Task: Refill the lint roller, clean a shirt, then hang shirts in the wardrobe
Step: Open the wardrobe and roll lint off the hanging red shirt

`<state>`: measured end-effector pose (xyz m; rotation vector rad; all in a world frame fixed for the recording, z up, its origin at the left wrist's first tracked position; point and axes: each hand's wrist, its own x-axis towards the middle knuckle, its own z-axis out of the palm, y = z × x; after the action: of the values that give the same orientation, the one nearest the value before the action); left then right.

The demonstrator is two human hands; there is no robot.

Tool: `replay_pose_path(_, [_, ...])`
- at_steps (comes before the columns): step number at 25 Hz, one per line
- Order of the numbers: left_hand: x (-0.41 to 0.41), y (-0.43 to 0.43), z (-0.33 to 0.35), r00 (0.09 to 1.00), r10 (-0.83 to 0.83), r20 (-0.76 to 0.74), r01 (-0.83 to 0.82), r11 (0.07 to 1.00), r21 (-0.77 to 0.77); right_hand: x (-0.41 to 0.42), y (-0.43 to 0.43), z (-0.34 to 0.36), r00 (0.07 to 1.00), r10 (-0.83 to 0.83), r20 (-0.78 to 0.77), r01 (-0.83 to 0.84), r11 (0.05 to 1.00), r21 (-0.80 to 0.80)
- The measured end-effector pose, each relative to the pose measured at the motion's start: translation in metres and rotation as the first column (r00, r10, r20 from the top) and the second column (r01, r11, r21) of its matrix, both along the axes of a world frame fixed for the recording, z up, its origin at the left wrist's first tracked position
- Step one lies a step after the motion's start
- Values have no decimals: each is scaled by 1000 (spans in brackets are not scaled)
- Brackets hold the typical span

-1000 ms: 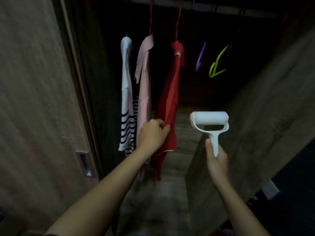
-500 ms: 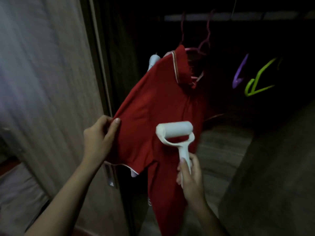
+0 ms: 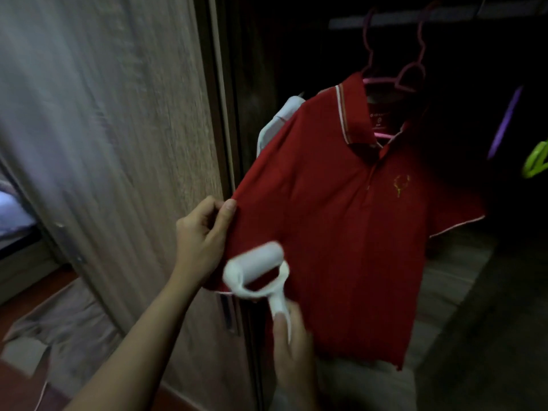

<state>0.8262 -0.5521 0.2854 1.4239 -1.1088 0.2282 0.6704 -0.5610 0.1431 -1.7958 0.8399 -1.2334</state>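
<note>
A red polo shirt (image 3: 335,221) hangs on a pink hanger (image 3: 385,81) in the dark wardrobe, its front turned toward me. My left hand (image 3: 201,235) pinches the shirt's left sleeve and pulls it out sideways. My right hand (image 3: 292,348) grips the handle of a white lint roller (image 3: 255,269); its roll lies against the lower left part of the shirt, just below my left hand.
The wooden wardrobe door (image 3: 118,143) stands at the left, close to my left arm. A white garment (image 3: 278,120) hangs behind the red shirt. A purple hanger (image 3: 505,123) and a green hanger (image 3: 536,161) hang at the right. Cloth (image 3: 59,330) lies on the floor.
The red shirt has been pulled out and turned to face me. My left hand shifted to its sleeve, and the lint roller moved left onto the fabric.
</note>
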Motion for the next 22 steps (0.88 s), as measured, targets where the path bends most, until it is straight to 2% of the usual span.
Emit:
replay_pose_path(2, [3,1,0,1000,-19,10,19,1000,9,5,5,-10,998,-29,-47,27,998,-52])
replay_pose_path(7, [13,-1,18,997,-6,-75,0,997,-79,19,-69,64,990,-100,101,120,969,-215])
replay_pose_path(11, [14,0,12,998,-24,-64,21,998,-54,19,-123,106,920,-272,282,306,948,-82])
replay_pose_path(13, [15,0,8,998,-24,-57,22,999,-47,18,-116,92,938,-267,221,290,954,-80])
replay_pose_path(16, [18,-2,5,998,-18,-53,15,998,-60,19,-56,6,986,-154,64,157,987,-43])
replay_pose_path(18, [19,-2,5,999,-27,-45,24,997,-72,14,-32,-20,990,-135,48,137,990,-41])
replay_pose_path(20, [19,-2,5,999,-27,-31,25,997,-71,23,-62,13,977,-200,69,205,975,-83])
replay_pose_path(22, [19,-2,7,999,-35,-33,33,997,-72,27,-106,87,956,-254,147,277,947,-166])
